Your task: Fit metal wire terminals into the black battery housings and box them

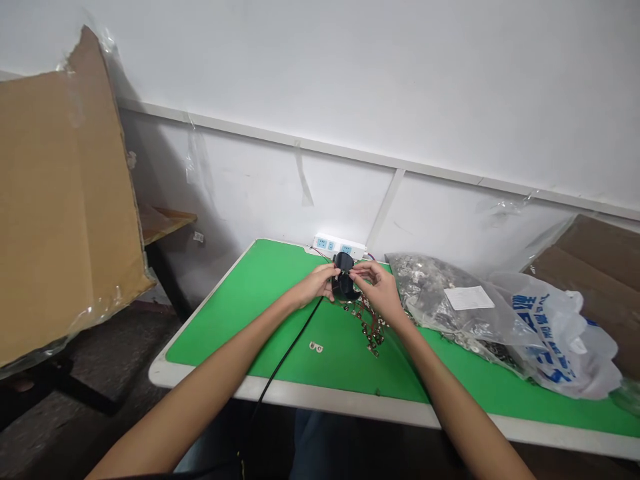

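Observation:
A black rounded device (343,285) stands over the green table top (225,320), with a black cable running from beside it to the front edge. My left hand (319,283) is closed on the device's left side. On the other side, the fingers of my right hand (374,283) pinch together at the device's middle; whatever they hold is too small to name. Small metal parts with reddish wires (371,327) lie in a pile below my right hand. One flat metal piece (316,347) rests alone nearer the front edge.
Against the wall is a white power strip (340,245). Clear plastic bags of small parts (430,290) and a white bag with blue print (565,340) cover the table's right side. Cardboard (65,193) stands at the left; more cardboard (595,267) is at the right.

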Available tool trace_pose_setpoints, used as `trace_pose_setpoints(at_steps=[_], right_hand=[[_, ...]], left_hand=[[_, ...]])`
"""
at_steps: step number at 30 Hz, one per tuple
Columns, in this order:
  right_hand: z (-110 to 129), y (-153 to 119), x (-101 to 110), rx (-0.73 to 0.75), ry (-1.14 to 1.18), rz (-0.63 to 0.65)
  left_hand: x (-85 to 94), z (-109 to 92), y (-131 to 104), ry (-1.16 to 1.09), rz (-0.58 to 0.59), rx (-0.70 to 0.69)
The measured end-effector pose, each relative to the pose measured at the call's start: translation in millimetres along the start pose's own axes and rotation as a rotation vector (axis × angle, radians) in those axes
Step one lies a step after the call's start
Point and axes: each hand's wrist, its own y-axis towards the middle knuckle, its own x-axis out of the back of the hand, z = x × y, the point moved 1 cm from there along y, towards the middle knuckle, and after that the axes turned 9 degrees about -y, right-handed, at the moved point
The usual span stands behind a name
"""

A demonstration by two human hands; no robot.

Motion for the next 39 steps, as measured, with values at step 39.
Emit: trace_pose_setpoints(at_steps=[39], right_hand=[[-2, 2, 15, 0.002, -0.182, 0.092]], left_hand=[[-15.3, 0, -6, -0.148, 0.042, 0.032]])
